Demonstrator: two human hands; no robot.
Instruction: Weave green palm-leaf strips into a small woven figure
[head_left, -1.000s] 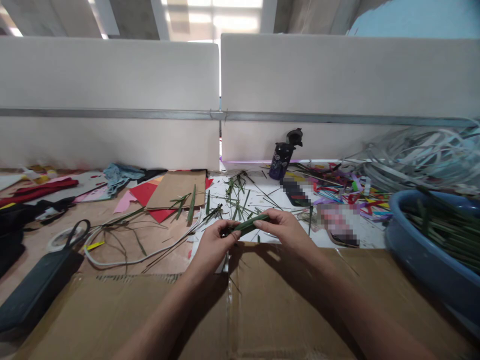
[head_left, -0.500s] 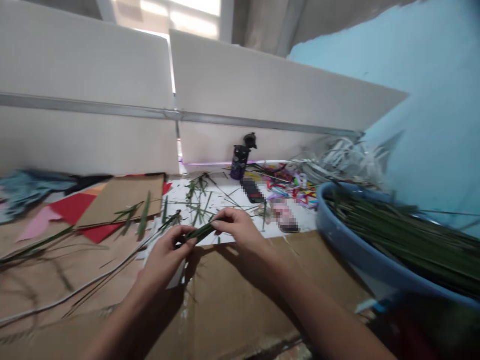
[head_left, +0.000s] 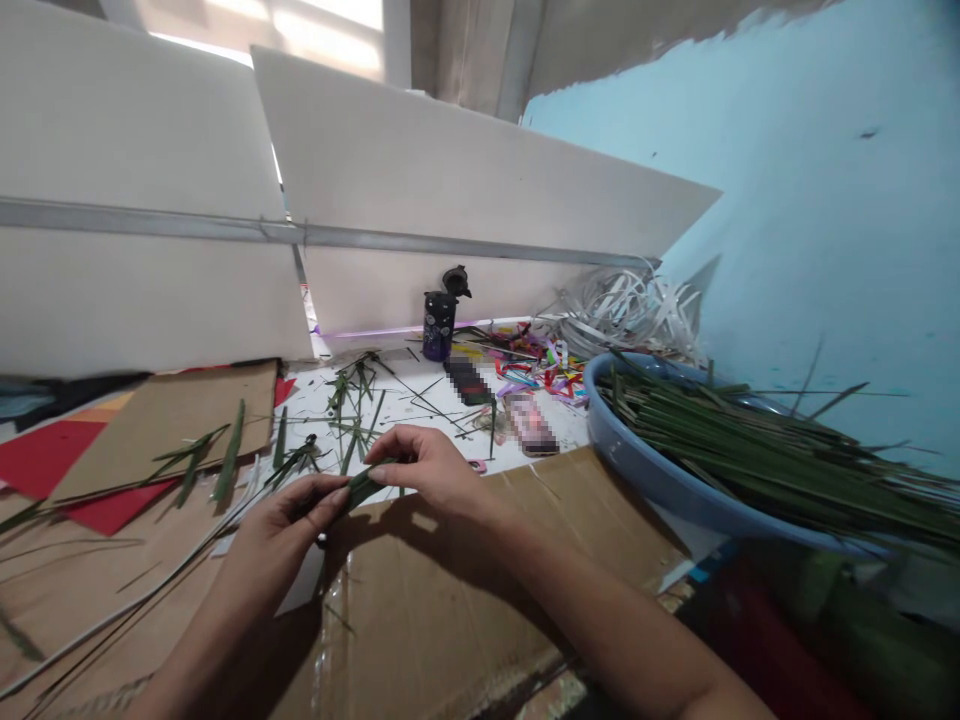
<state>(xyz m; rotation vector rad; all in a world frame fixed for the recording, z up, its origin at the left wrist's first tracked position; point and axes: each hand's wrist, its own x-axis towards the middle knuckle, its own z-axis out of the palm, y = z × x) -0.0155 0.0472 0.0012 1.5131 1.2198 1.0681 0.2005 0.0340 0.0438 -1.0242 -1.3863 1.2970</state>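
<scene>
A short piece of green leaf strip (head_left: 363, 489) is pinched between my two hands above the cardboard. My left hand (head_left: 294, 515) grips its near end between thumb and fingers. At the other end, my right hand (head_left: 421, 462) has thumb and fingertips closed on the same strip. Fingers cover much of it, so I cannot tell whether it is folded. Loose leaf scraps (head_left: 352, 385) are scattered on the white surface just beyond. A blue basin (head_left: 626, 440) to the right holds a heap of long green leaves (head_left: 720, 430).
A dark bottle (head_left: 438, 325) with its lid up stands near the white panel (head_left: 450, 180). Colourful strips (head_left: 551, 370) and coiled white strips (head_left: 626, 310) lie behind the basin. Two blurred items rest mid-table. Red paper (head_left: 52, 455) and a brown card (head_left: 176, 425) lie left; cardboard (head_left: 450, 600) lies in front.
My view has turned to the right, so the table's things shift left in the picture. Both hands keep hold of the leaf strip and are now closer together on it.
</scene>
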